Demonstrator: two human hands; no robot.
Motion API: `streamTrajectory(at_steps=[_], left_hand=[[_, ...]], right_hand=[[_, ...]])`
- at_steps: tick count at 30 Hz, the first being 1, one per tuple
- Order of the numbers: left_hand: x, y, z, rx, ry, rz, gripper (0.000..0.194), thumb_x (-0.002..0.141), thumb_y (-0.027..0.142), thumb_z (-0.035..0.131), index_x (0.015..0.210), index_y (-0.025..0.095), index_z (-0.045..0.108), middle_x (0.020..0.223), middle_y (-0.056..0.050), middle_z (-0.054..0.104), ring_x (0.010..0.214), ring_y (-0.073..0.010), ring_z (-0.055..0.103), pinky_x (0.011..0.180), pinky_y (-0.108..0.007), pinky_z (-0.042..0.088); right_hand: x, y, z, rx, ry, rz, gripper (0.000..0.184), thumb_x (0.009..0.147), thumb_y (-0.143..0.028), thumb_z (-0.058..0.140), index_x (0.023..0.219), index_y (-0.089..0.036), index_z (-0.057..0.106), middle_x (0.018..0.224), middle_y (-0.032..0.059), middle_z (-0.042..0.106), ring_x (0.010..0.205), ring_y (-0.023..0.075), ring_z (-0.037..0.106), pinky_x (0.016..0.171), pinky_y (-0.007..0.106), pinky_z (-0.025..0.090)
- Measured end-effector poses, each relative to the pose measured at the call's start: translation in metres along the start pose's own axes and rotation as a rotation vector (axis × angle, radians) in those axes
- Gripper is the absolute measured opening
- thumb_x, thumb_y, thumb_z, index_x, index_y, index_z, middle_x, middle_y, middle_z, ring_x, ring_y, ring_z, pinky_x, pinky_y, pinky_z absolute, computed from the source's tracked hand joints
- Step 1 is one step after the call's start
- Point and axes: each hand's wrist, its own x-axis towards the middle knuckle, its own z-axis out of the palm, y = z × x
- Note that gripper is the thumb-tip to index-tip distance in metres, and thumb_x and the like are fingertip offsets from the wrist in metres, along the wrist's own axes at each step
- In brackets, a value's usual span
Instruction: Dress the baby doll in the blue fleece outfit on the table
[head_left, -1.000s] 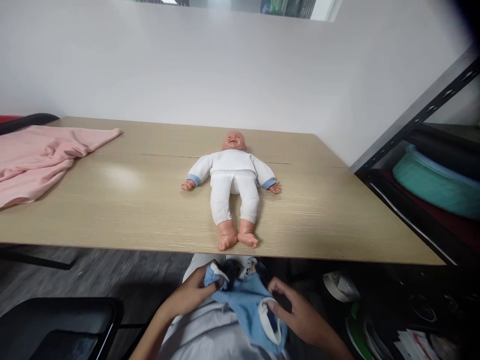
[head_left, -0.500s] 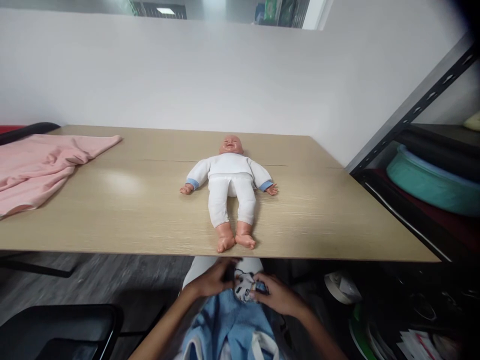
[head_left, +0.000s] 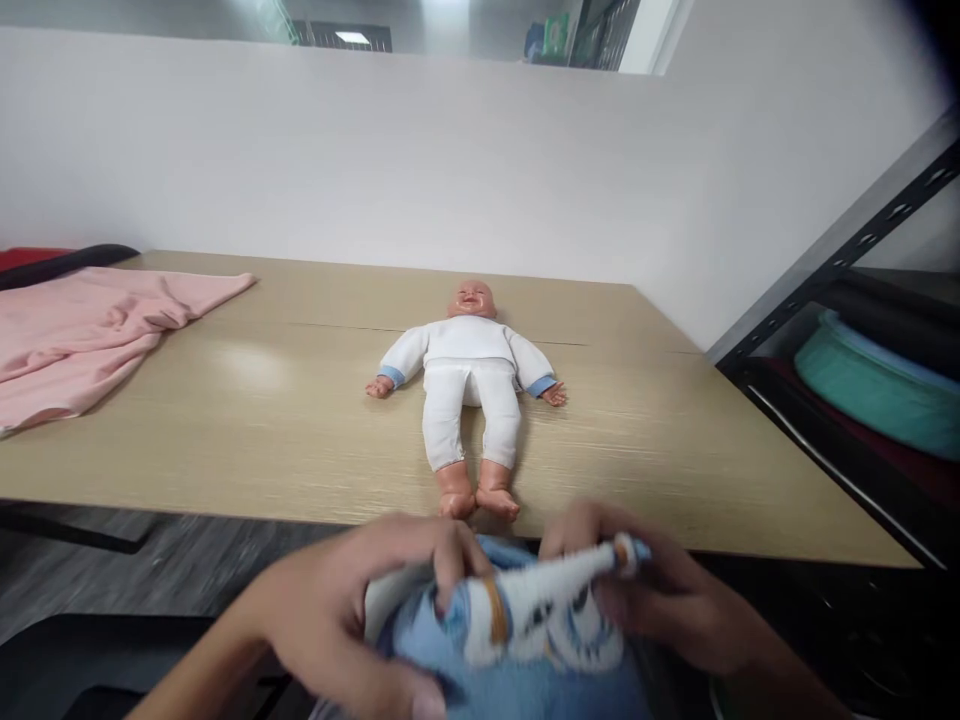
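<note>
Blue garment (head_left: 551,695): one, soft and fuzzy, bunched up in both your hands on your side of the table (head_left: 225,450).
Picture (head_left: 517,630): one white patch with brown and dark marks, on the garment between your hands; too blurred for you to make out any lettering.
Left hand (head_left: 352,610): your fingers curl over the garment's upper edge, thumb lower down, gripping cloth.
Right hand (head_left: 667,590): your thumb and fingers pinch the garment just beside the picture.
Doll (head_left: 472,390): one, on its back just beyond your grip, two feet towards you; smooth plastic head, white cloth suit, two blue cuffs.
Tabletop: pale, wood-grained, under the doll.
Pink cloth (head_left: 90,330): one, soft, rumpled, well left of your grip.
Teal basin (head_left: 877,390): one, rounded, well right of your grip.
</note>
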Motion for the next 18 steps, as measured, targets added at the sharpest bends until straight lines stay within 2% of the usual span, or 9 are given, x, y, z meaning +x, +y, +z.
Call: streamTrajectory(at_steps=[2, 3, 4, 6, 8, 10, 13, 16, 18], left_hand=[[0.023, 0.012, -0.023, -0.049, 0.047, -0.044, 0.05, 0.071, 0.023, 0.103, 0.105, 0.023, 0.066, 0.106, -0.003, 0.075, 0.093, -0.0183, 0.074, 0.083, -0.024, 0.06], [0.034, 0.015, -0.035, -0.062, 0.062, -0.071, 0.053, 0.07, 0.022, 0.104, 0.108, 0.022, 0.068, 0.106, -0.003, 0.076, 0.093, -0.0186, 0.075, 0.081, -0.023, 0.06], [0.045, 0.017, -0.047, -0.058, 0.073, -0.09, 0.055, 0.07, 0.022, 0.104, 0.113, 0.022, 0.069, 0.108, -0.004, 0.078, 0.095, -0.0205, 0.076, 0.081, -0.024, 0.061], [0.066, 0.019, -0.071, 0.004, 0.087, -0.1, 0.058, 0.071, 0.024, 0.105, 0.12, 0.021, 0.073, 0.109, -0.007, 0.081, 0.102, -0.0252, 0.079, 0.086, -0.029, 0.064], [0.082, 0.019, -0.094, 0.091, 0.087, -0.093, 0.059, 0.071, 0.027, 0.106, 0.122, 0.019, 0.077, 0.107, -0.009, 0.083, 0.103, -0.028, 0.08, 0.088, -0.032, 0.066], [0.093, 0.017, -0.115, 0.155, 0.084, -0.07, 0.053, 0.073, 0.028, 0.105, 0.118, 0.017, 0.08, 0.102, -0.01, 0.084, 0.097, -0.0272, 0.081, 0.084, -0.032, 0.067], [0.105, 0.012, -0.142, 0.226, 0.154, 0.001, 0.036, 0.077, 0.032, 0.103, 0.102, 0.014, 0.083, 0.092, -0.008, 0.084, 0.083, -0.0225, 0.08, 0.077, -0.029, 0.067], [0.115, 0.004, -0.165, 0.293, 0.277, 0.063, 0.035, 0.075, 0.036, 0.104, 0.09, 0.014, 0.081, 0.085, -0.005, 0.081, 0.08, -0.021, 0.08, 0.076, -0.027, 0.066], [0.121, -0.003, -0.179, 0.289, 0.321, 0.075, 0.037, 0.074, 0.036, 0.105, 0.089, 0.015, 0.079, 0.083, -0.003, 0.08, 0.082, -0.0211, 0.08, 0.078, -0.026, 0.066]], right_hand=[[0.03, -0.027, -0.01, -0.028, 0.03, -0.09, 0.026, 0.106, -0.05, 0.076, 0.105, -0.025, 0.07, 0.08, -0.0013, 0.06, 0.065, 0.0134, 0.052, 0.06, 0.023, 0.047], [0.046, -0.04, -0.016, -0.092, 0.046, -0.115, 0.026, 0.106, -0.05, 0.077, 0.105, -0.024, 0.071, 0.079, -0.0019, 0.059, 0.067, 0.0132, 0.053, 0.062, 0.022, 0.049], [0.064, -0.05, -0.022, -0.142, 0.081, -0.15, 0.029, 0.104, -0.052, 0.079, 0.102, -0.024, 0.073, 0.082, -0.0012, 0.062, 0.071, 0.014, 0.058, 0.065, 0.022, 0.052], [0.097, -0.066, -0.037, -0.196, 0.126, -0.16, 0.035, 0.102, -0.055, 0.081, 0.11, -0.021, 0.077, 0.094, 0.0024, 0.072, 0.09, 0.0195, 0.07, 0.082, 0.028, 0.061], [0.125, -0.073, -0.053, -0.214, 0.124, -0.172, 0.04, 0.103, -0.055, 0.081, 0.12, -0.02, 0.078, 0.107, 0.0043, 0.077, 0.104, 0.0232, 0.075, 0.095, 0.033, 0.063], [0.147, -0.072, -0.07, -0.229, 0.099, -0.196, 0.043, 0.104, -0.056, 0.079, 0.126, -0.019, 0.077, 0.116, 0.0048, 0.079, 0.112, 0.0244, 0.076, 0.103, 0.036, 0.062], [0.173, -0.061, -0.091, -0.307, 0.001, -0.226, 0.057, 0.1, -0.063, 0.081, 0.136, -0.019, 0.074, 0.13, 0.0072, 0.08, 0.125, 0.0274, 0.075, 0.112, 0.04, 0.06], [0.193, -0.048, -0.104, -0.481, -0.127, -0.122, 0.078, 0.085, -0.068, 0.092, 0.142, -0.018, 0.074, 0.135, 0.008, 0.08, 0.133, 0.0329, 0.073, 0.116, 0.047, 0.059], [0.202, -0.041, -0.107, -0.557, -0.19, -0.019, 0.079, 0.077, -0.063, 0.099, 0.138, -0.019, 0.077, 0.131, 0.0063, 0.082, 0.13, 0.0343, 0.075, 0.114, 0.049, 0.061]])
